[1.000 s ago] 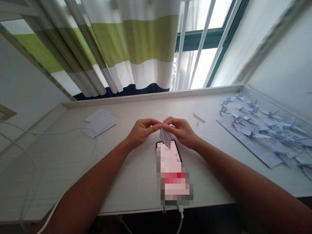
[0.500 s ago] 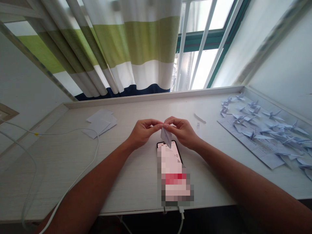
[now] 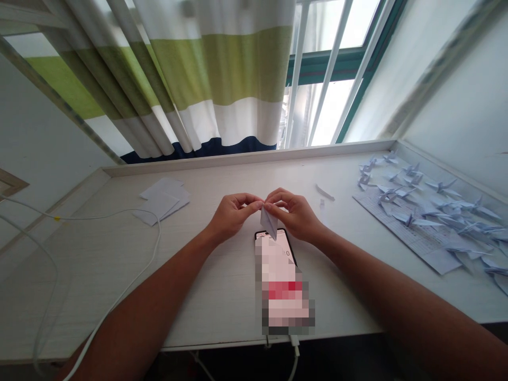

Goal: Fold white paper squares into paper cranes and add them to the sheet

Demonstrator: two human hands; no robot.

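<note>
Between my two hands is a small piece of folded white paper [image 3: 269, 223], pointed at its lower end. My left hand [image 3: 235, 216] pinches its top edge between thumb and forefinger. From the other side, my right hand [image 3: 292, 211] grips the same top part, its fingertips meeting the left ones. The pinched fold itself is hidden by the fingertips. Just below the paper lies a phone [image 3: 283, 259] with a lit screen, partly blurred out, its upper end under the paper's tip.
Loose white paper sheets [image 3: 162, 201] lie at left, beside a white cable [image 3: 153, 248] crossing my left forearm. Several folded paper cranes [image 3: 413, 218] cover the right side, some on a printed sheet [image 3: 432, 256]. Paper scraps [image 3: 325, 192] lie beyond my right hand.
Both hands stay pinched on the folded paper, which has turned very slightly. The whole view has shifted a little; nothing was picked up or let go.
</note>
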